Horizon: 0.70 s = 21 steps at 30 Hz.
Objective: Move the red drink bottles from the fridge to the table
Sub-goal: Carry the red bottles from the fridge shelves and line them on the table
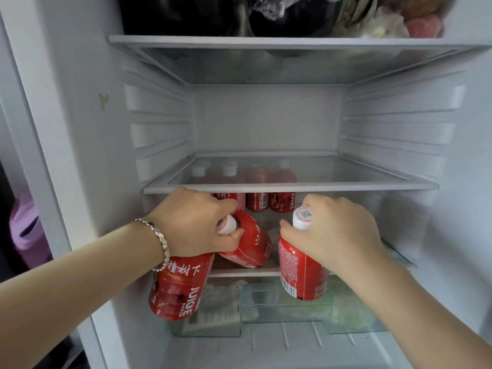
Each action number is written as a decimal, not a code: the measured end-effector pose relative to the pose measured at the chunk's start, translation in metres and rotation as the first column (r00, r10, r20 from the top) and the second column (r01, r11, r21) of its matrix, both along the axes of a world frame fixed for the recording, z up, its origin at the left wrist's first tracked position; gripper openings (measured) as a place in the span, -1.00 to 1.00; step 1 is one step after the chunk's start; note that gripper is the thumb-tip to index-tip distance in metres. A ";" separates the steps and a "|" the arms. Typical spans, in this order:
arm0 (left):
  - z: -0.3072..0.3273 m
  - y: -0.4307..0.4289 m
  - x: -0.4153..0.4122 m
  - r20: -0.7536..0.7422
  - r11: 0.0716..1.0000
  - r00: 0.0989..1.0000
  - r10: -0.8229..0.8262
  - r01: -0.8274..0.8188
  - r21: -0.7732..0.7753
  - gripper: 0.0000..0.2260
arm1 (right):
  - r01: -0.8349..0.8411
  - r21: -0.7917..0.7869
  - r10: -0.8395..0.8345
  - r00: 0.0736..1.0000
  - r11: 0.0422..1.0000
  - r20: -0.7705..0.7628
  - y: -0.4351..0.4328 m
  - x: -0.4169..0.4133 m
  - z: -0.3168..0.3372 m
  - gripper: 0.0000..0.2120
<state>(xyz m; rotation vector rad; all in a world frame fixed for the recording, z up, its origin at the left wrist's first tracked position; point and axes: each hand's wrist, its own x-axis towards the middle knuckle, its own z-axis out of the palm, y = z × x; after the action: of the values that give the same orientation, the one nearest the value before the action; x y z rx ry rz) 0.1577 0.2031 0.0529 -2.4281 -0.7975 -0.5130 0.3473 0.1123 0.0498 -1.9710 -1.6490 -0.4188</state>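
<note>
Inside the open fridge, my left hand [197, 222] grips the white-capped neck of a tilted red drink bottle [249, 245] on the lower shelf. A second red bottle [178, 286] hangs below that wrist, its top hidden under the hand, so how it is held is unclear. My right hand [338, 230] holds another red bottle [300, 265] upright by its neck, just in front of the shelf, with the white cap showing. Several more red bottles [269, 202] stand at the back of the same shelf, under the glass shelf [346, 185].
A clear crisper drawer [282, 312] sits below the bottles. The middle compartment holds nothing visible. Wrapped food and dark bags [279, 14] fill the top shelf. The fridge's white side wall [87, 155] is at left, with something purple [26, 225] beyond it.
</note>
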 end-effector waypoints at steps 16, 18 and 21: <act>-0.028 -0.151 -0.035 -0.136 0.747 0.763 0.632 -0.647 -0.156 -0.63 | -0.533 -0.254 0.580 0.796 0.807 0.172 -0.033 -0.058 -0.011 -0.74; -0.046 -0.182 -0.045 -0.148 0.658 0.683 0.715 -0.729 -0.190 -0.61 | -0.602 -0.307 0.665 0.727 0.737 0.171 -0.046 -0.070 -0.024 -0.75; -0.075 -0.244 -0.061 -0.182 0.506 0.559 0.809 -0.820 -0.268 -0.60 | -0.693 -0.401 0.786 0.605 0.599 0.129 -0.078 -0.099 -0.048 -0.77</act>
<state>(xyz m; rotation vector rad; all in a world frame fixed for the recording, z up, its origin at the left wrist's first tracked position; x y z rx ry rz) 0.0963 -0.0405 -0.0221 -1.9464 -1.9937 0.0636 0.2485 0.0344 0.0017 -1.2057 -2.6931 -0.1111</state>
